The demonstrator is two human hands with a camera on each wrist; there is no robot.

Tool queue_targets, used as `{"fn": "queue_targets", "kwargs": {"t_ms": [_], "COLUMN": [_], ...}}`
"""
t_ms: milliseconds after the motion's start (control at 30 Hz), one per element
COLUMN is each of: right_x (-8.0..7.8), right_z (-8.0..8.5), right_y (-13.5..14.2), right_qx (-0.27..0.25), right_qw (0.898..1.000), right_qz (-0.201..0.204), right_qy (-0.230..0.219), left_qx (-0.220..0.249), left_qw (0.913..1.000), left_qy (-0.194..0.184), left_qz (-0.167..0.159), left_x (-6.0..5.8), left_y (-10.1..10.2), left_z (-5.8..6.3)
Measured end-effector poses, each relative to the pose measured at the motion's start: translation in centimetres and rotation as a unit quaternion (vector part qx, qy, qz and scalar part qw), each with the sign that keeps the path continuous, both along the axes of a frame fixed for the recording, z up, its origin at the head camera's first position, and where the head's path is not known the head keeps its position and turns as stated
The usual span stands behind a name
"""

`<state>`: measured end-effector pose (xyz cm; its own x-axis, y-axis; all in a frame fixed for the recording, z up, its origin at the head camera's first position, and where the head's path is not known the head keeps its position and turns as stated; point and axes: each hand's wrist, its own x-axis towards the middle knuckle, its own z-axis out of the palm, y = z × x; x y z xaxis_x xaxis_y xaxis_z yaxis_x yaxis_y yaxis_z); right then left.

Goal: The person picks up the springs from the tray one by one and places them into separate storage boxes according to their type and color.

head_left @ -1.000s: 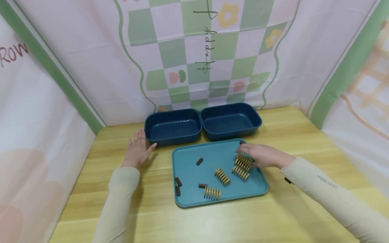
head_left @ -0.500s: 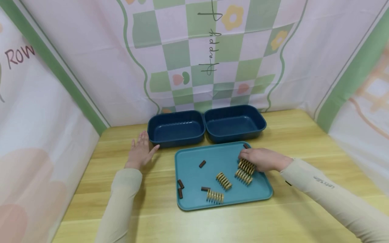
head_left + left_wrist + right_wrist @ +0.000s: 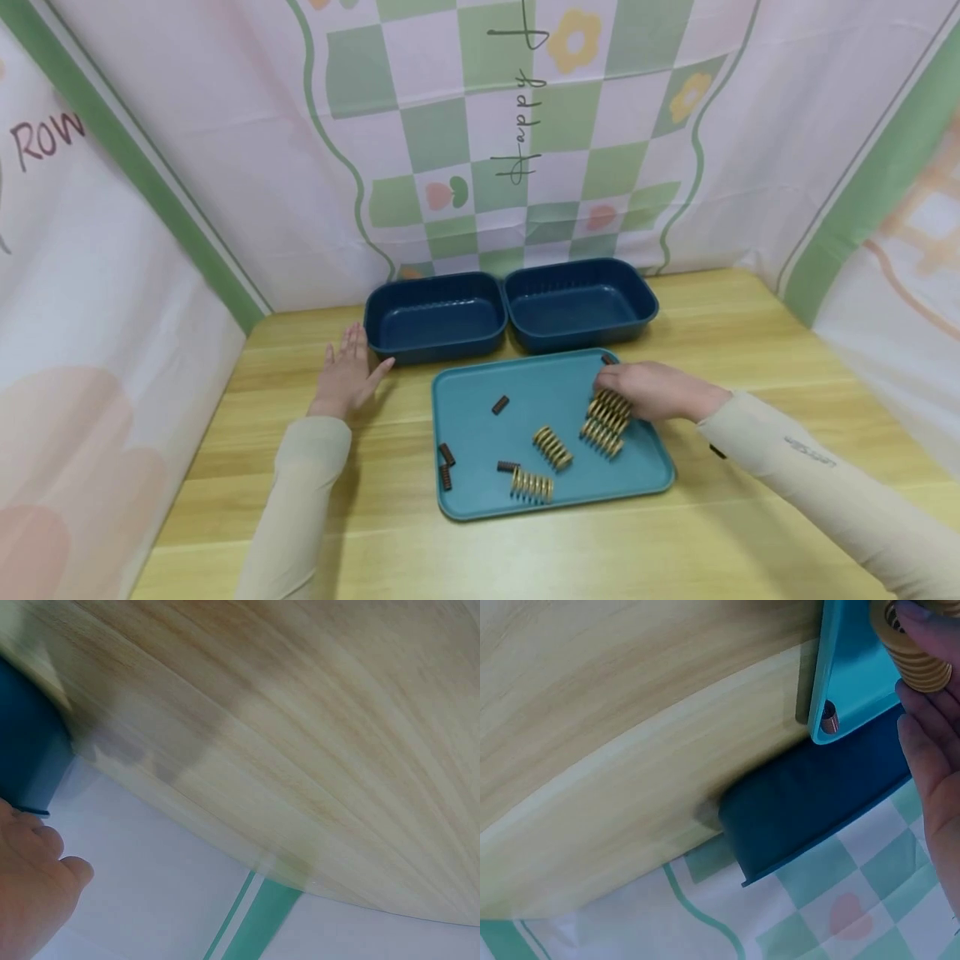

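Observation:
In the head view my right hand (image 3: pixel 663 390) is over the right part of a teal tray (image 3: pixel 476 437), at a cluster of gold coil springs (image 3: pixel 602 435). The right wrist view shows its thumb and fingers pinching a gold coil spring (image 3: pixel 922 669), thumb at one end. My left hand (image 3: pixel 343 382) lies with fingers stretched out beside the left blue bin (image 3: pixel 435 346), fingertips at its side wall. Two more gold springs (image 3: pixel 552 448) lie apart near the tray's front. Small dark copper springs (image 3: pixel 500 405) are scattered over the tray, one in its far right corner (image 3: pixel 829 720).
A second blue bin (image 3: pixel 581 333) stands against the left one, behind the tray. All rest on a wood-patterned table (image 3: pixel 570 550). Printed curtains (image 3: pixel 427 142) hang close behind the bins and along both sides.
The head view has shifted slightly. My right hand has stayed at the gold springs, moving only a little to the right and away. My left hand keeps its place by the bin.

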<state>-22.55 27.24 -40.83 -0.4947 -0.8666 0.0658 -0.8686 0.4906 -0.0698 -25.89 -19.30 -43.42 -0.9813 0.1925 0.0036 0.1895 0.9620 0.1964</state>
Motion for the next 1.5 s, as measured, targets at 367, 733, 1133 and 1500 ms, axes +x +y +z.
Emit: {"fn": "queue_targets", "kwargs": {"t_ms": [367, 733, 1133, 1500], "right_x": [-0.2, -1.1, -2.2, -4.3], "right_z": [1.5, 2.3, 2.9, 3.1], "right_y": [0.6, -1.7, -4.2, -5.3], "right_qx": [-0.041, -0.186, -0.41, -0.526], "right_qw": [0.993, 0.942, 0.785, 0.696], "right_qz": [-0.075, -0.111, -0.098, -0.069], "right_qy": [-0.075, -0.256, -0.454, -0.484], "left_qx": [-0.009, -0.013, -0.007, 0.0], "left_qw": [0.9999, 0.9998, 0.9999, 1.0], "left_qy": [-0.014, -0.014, -0.01, -0.002], "left_qz": [0.002, 0.001, 0.003, -0.004], "left_x": [0.0, 0.0, 0.0, -0.1], "left_y": [0.2, 0.1, 0.1, -0.2], "left_z": [0.4, 0.2, 0.2, 0.1]}}
